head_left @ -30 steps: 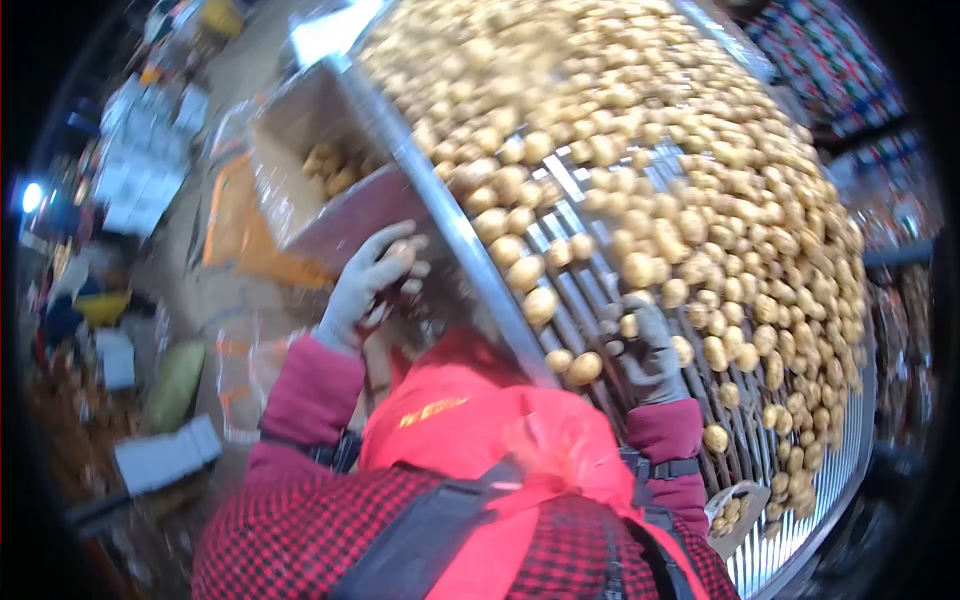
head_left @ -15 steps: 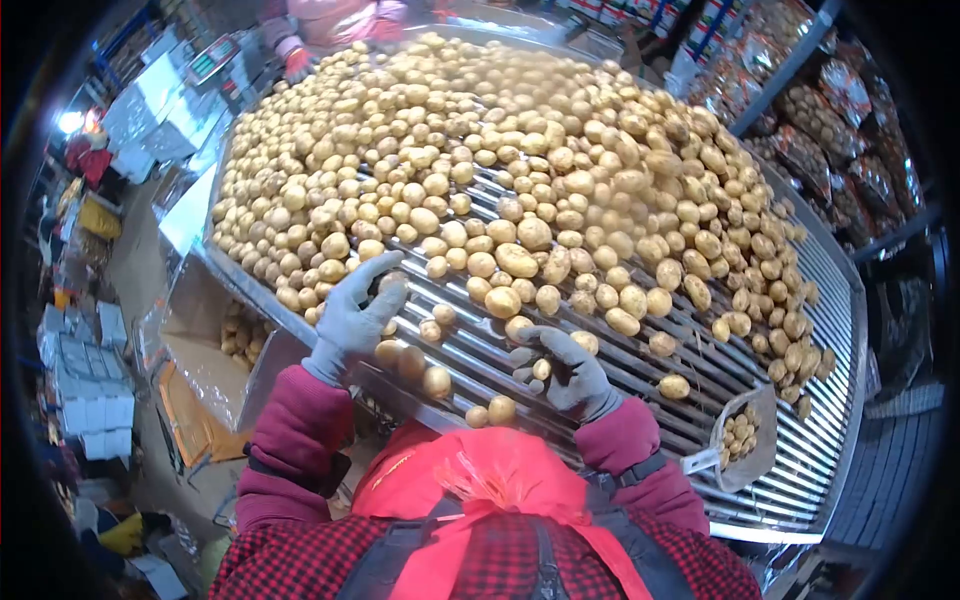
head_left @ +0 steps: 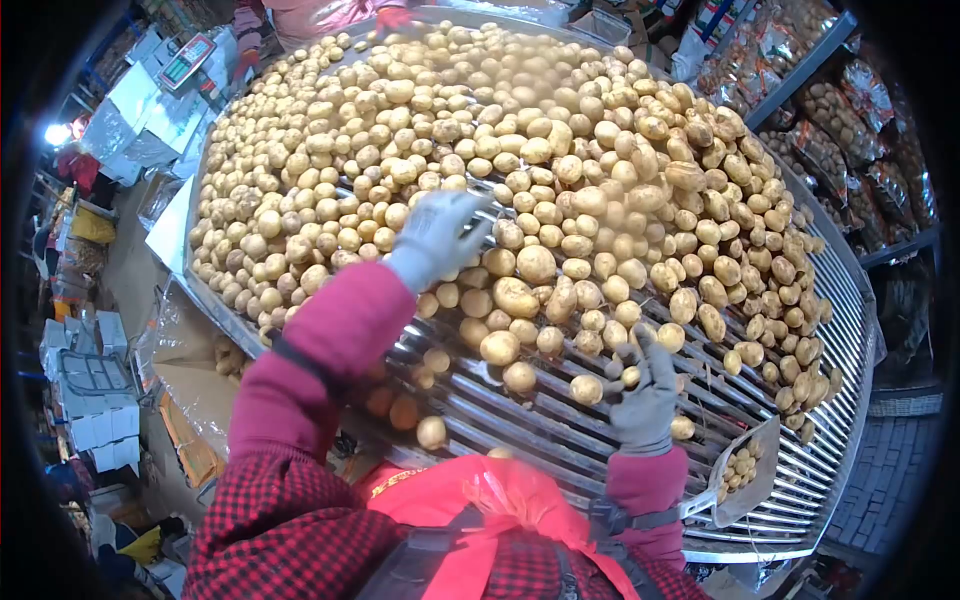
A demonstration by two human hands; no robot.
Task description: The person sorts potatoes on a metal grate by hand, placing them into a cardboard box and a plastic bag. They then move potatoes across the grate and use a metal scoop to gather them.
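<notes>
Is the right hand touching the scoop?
Apart. In the head view, the slatted table shows between the right hand and the scoop.

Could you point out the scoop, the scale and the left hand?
Metal scoop (head_left: 765, 462): head view, bare pan.
Digital scale (head_left: 187, 61): head view, display panel.
Left gloved hand (head_left: 432, 238): head view, back.

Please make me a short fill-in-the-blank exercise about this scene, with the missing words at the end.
1. The left hand and the right hand both wear grey ____.
2. The slatted table is heaped with ____.
3. Of the two hands, the ____ one reaches farther across the table.
4. The scoop lies nearer the ____ hand.

Missing words, in order: gloves; potatoes; left; right.
</notes>
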